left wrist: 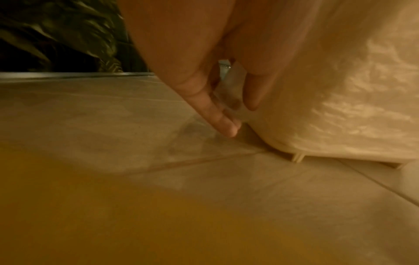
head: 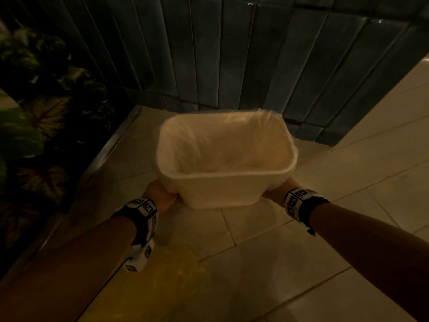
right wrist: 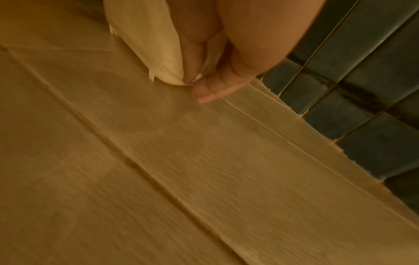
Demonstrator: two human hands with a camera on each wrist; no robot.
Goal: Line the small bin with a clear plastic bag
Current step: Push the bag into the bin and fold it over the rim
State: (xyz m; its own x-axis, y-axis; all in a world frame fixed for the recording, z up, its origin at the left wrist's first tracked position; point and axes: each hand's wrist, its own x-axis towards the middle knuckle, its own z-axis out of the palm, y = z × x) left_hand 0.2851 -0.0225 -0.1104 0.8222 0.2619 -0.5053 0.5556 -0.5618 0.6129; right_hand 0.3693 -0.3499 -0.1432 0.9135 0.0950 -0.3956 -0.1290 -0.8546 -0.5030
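A small white bin (head: 220,191) sits low over the tiled floor, lined with a clear plastic bag (head: 209,145) that folds over its rim. My left hand (head: 162,194) presses the bin's near left corner. In the left wrist view its fingers (left wrist: 222,122) lie straight down along the bin wall (left wrist: 340,89), whose feet are at the floor. My right hand (head: 276,189) is at the near right corner. In the right wrist view this hand (right wrist: 195,86) pinches a fold of bag film (right wrist: 213,53) against the bin (right wrist: 154,44).
A dark green tiled wall (head: 232,54) stands right behind the bin. Leafy plants (head: 41,108) fill the left side beyond a metal floor strip (head: 109,145). Beige floor tiles (head: 325,252) spread to the right and toward me.
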